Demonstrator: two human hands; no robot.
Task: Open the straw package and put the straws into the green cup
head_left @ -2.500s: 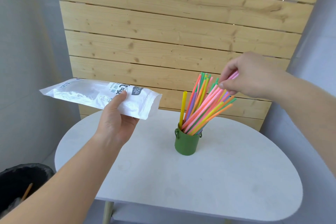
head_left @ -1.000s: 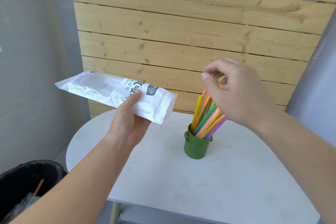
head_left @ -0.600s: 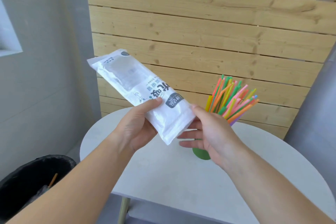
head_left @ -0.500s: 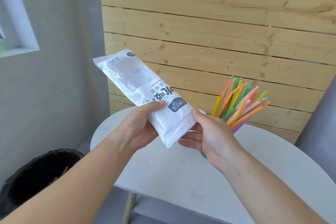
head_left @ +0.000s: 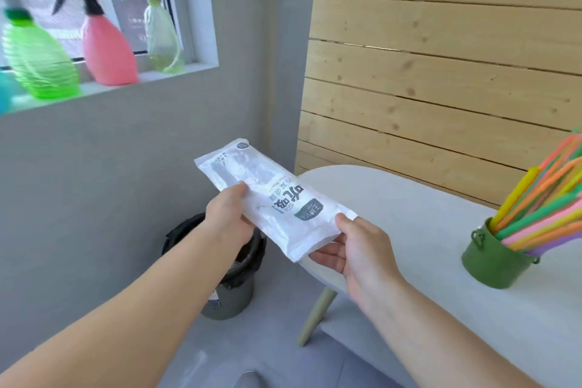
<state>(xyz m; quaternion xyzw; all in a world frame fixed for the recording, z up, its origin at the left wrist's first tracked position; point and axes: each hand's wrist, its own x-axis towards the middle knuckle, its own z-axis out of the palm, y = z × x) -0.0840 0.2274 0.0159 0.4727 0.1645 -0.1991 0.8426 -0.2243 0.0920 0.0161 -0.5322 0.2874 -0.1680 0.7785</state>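
The white straw package (head_left: 271, 195) looks flat and is held in the air past the table's left end. My left hand (head_left: 228, 217) grips its middle from the left, thumb on top. My right hand (head_left: 356, 249) pinches its near end from the right. The green cup (head_left: 494, 258) stands on the white table (head_left: 409, 217) at the right, full of colourful straws (head_left: 548, 198) that lean to the right and run out of frame.
A grey bin with a black liner (head_left: 234, 274) stands on the floor just below the package, partly behind my left forearm. Several spray bottles (head_left: 107, 41) line a window sill at upper left. A wooden slat wall (head_left: 441, 72) backs the table.
My right hand left the straws in the cup and took hold of the package's near end. The view swung left, so the package now hangs over the bin.
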